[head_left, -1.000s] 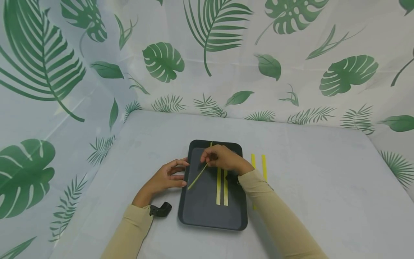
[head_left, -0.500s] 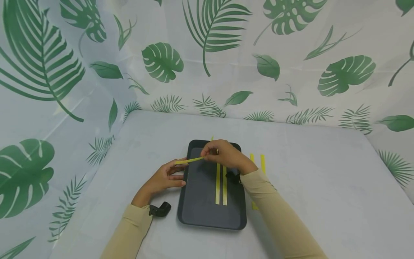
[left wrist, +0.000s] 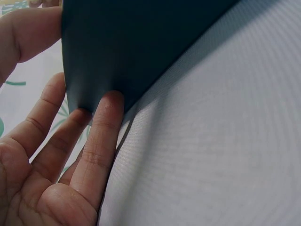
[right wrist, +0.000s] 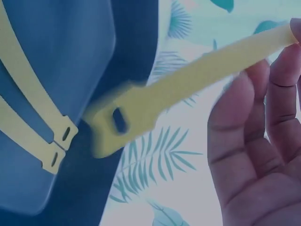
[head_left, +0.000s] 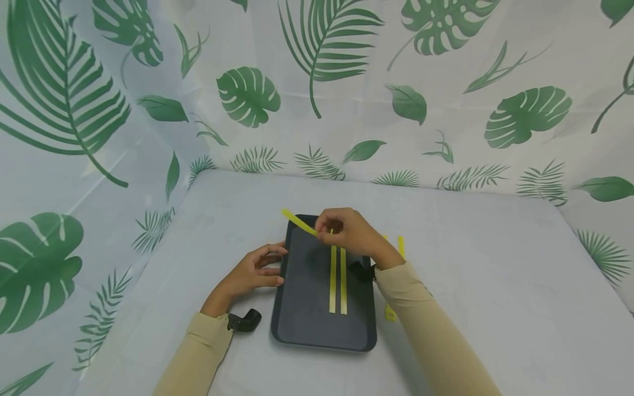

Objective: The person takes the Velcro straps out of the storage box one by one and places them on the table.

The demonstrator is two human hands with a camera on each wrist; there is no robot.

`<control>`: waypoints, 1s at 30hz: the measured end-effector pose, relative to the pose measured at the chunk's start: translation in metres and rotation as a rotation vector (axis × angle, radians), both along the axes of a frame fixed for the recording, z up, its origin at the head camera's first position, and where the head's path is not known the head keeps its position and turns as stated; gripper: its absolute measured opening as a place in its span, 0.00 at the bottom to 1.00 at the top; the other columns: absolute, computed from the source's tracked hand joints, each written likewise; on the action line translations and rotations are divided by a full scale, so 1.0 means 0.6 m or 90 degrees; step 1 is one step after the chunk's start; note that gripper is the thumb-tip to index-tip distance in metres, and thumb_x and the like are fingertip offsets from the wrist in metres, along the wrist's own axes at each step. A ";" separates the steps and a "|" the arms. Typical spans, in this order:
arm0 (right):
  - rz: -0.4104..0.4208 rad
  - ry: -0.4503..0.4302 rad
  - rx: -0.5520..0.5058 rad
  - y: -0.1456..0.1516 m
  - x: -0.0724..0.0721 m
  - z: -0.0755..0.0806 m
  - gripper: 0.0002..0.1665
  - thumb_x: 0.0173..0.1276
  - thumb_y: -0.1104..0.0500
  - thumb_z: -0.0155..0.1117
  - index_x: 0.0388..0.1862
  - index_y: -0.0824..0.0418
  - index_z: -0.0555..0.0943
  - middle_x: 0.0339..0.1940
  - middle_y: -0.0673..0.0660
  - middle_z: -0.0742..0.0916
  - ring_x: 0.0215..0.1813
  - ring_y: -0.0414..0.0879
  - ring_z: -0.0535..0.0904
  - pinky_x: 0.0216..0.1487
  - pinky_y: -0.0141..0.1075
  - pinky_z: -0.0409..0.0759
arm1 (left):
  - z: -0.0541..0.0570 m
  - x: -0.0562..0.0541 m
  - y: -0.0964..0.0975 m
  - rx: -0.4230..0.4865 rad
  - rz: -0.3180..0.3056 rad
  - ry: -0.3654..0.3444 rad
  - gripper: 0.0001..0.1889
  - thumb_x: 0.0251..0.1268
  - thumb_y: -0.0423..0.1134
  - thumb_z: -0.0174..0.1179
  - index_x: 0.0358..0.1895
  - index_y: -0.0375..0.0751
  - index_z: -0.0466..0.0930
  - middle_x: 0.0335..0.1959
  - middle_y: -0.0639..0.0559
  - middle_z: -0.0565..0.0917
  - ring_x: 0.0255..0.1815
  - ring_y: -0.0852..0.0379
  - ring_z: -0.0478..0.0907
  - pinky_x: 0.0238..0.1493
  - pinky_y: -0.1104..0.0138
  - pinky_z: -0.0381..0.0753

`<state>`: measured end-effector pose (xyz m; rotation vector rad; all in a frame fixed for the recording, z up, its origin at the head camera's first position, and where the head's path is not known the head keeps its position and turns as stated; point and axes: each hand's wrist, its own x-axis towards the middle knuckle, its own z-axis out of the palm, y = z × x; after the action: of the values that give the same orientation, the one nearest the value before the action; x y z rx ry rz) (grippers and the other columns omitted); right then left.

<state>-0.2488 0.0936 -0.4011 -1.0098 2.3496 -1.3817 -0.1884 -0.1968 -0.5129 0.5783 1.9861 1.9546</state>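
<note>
Over the far part of a dark tray (head_left: 317,330), my right hand (head_left: 346,231) pinches a yellow hook-and-loop cable tie (head_left: 297,220) between thumb and fingertips. One end of it points up and left past the tray's far left corner. The right wrist view shows its wide slotted head (right wrist: 123,120) hanging above the tray rim. Two more yellow ties (head_left: 333,283) lie side by side lengthwise in the tray, their slotted heads near its far end. My left hand (head_left: 257,268) rests along the tray's left side, and its extended fingertips (left wrist: 112,101) touch the outer wall.
Further yellow ties (head_left: 401,245) lie on the white-covered table right of the tray, partly hidden by my right forearm. Leaf-printed cloth walls (head_left: 346,137) rise behind and to the left. Each wrist carries a black camera mount (head_left: 245,320).
The held tie's loose end has swung from pointing down-left over the tray to pointing up-left. My right hand has shifted slightly right and away from me; the left stays still.
</note>
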 end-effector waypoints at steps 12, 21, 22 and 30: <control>0.007 -0.052 -0.059 0.026 0.013 -0.002 0.03 0.75 0.71 0.67 0.43 0.66 0.82 0.37 0.55 0.85 0.37 0.59 0.83 0.39 0.49 0.88 | 0.001 0.001 0.002 0.002 -0.007 0.001 0.33 0.64 0.28 0.73 0.69 0.19 0.71 0.85 0.25 0.57 0.79 0.23 0.64 0.68 0.64 0.82; 0.020 -0.120 -0.112 0.049 0.025 -0.004 0.14 0.75 0.73 0.64 0.58 0.75 0.79 0.42 0.60 0.85 0.39 0.47 0.84 0.40 0.54 0.92 | -0.002 0.000 0.001 0.006 -0.006 0.003 0.33 0.64 0.28 0.74 0.70 0.19 0.70 0.85 0.25 0.56 0.78 0.23 0.65 0.67 0.65 0.82; 0.017 -0.121 -0.112 0.051 0.026 -0.004 0.16 0.75 0.74 0.64 0.59 0.76 0.78 0.44 0.60 0.84 0.39 0.46 0.84 0.40 0.54 0.92 | -0.002 0.000 0.001 0.006 -0.005 0.003 0.33 0.64 0.28 0.74 0.69 0.19 0.70 0.85 0.25 0.56 0.78 0.23 0.65 0.67 0.65 0.82; -0.024 -0.129 -0.115 0.073 0.036 -0.005 0.20 0.76 0.74 0.64 0.64 0.73 0.76 0.48 0.60 0.83 0.42 0.45 0.85 0.41 0.50 0.93 | -0.004 0.001 0.000 0.013 -0.006 0.005 0.34 0.65 0.29 0.74 0.69 0.18 0.69 0.84 0.24 0.56 0.78 0.22 0.64 0.66 0.66 0.83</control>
<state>-0.2275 0.1373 -0.4040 -0.8287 2.1378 -1.6509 -0.1877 -0.1968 -0.5153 0.6009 1.9659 1.9726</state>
